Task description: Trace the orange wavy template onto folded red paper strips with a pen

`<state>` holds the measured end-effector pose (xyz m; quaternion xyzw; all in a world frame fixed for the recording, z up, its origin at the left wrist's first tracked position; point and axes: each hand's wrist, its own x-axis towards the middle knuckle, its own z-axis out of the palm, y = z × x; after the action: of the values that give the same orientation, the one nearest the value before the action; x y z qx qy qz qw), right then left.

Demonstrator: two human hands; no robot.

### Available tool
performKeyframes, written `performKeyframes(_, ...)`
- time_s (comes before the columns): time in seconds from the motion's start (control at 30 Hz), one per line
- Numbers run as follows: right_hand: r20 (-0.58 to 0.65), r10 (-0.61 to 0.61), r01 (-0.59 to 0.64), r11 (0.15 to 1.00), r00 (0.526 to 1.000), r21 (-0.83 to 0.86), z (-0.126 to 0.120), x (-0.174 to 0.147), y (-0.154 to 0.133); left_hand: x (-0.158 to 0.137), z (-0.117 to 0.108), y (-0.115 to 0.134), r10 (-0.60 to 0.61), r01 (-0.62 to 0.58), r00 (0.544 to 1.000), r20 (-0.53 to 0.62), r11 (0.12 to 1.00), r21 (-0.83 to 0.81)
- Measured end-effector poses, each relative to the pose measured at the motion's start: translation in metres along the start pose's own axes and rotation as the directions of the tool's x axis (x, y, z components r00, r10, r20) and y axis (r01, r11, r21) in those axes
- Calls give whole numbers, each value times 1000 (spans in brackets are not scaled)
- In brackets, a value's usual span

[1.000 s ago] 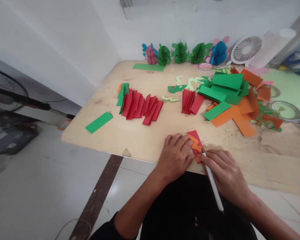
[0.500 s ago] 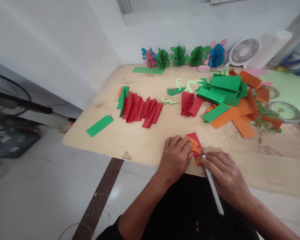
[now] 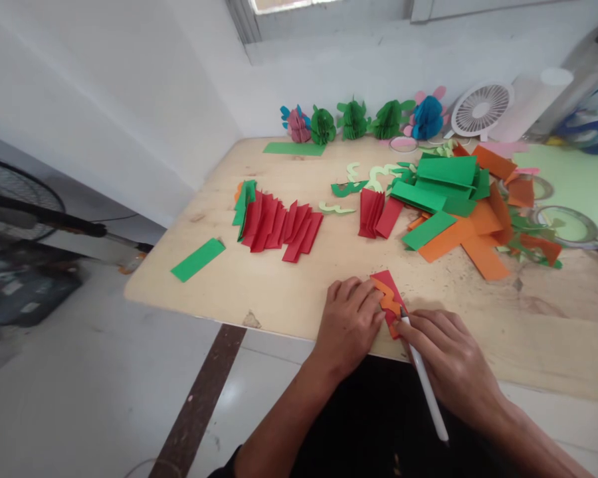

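Observation:
My left hand rests at the table's front edge, fingers bent and close together, holding down a wavy orange paper cutout. Beneath the cutout lies a folded red paper strip, partly covered by the fingers. My right hand is closed round a white pen. The pen's dark tip touches down at the right edge of the orange cutout. How the far fingers of my right hand lie is partly hidden.
Red strips and a smaller red stack lie beyond my hands. Green strips and orange paper are heaped on the right. A green strip is at left. Honeycomb paper figures and a white fan line the wall.
The view has tilted up a little, so everything sits slightly lower. Both hands keep their places on the paper, and the pen tip has barely shifted along the orange cutout.

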<state>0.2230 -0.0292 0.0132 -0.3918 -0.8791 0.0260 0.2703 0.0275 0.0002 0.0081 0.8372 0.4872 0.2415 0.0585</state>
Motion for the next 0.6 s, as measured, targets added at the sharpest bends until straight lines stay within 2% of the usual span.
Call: performKeyframes(0.6,-5,16,-16,1000,1000,-13,-1,2,-2,0,1,0,6,-6,1000,-27,1000,6)
